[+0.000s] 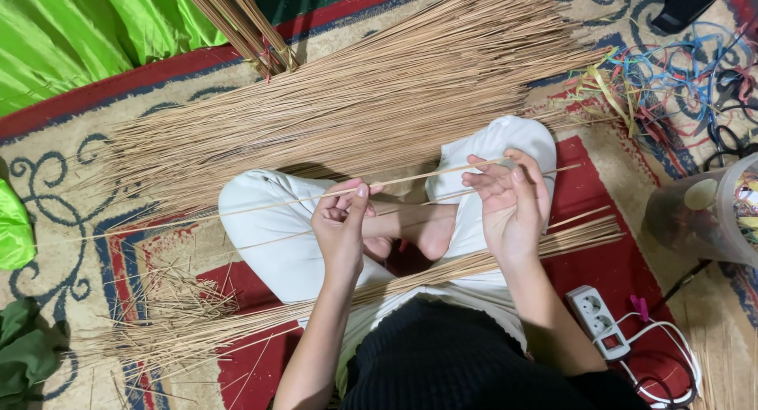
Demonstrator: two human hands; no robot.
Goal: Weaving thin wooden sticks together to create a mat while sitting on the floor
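I sit cross-legged on a patterned carpet (71, 189) in white trousers. My left hand (341, 224) pinches a long thin tan stick (260, 205) that runs leftward over my knee. My right hand (509, 201) holds the same stick near its right end, fingers curled around it. A bundle of similar sticks (426, 272) lies across my lap. A large heap of sticks (355, 102) spreads over the carpet in front of me.
Green cloth (71, 31) lies at the top left. Tangled coloured strings (671, 71) sit at the top right. A clear plastic jar (711, 213) stands at the right. A white power strip (600, 322) with cables lies by my right knee.
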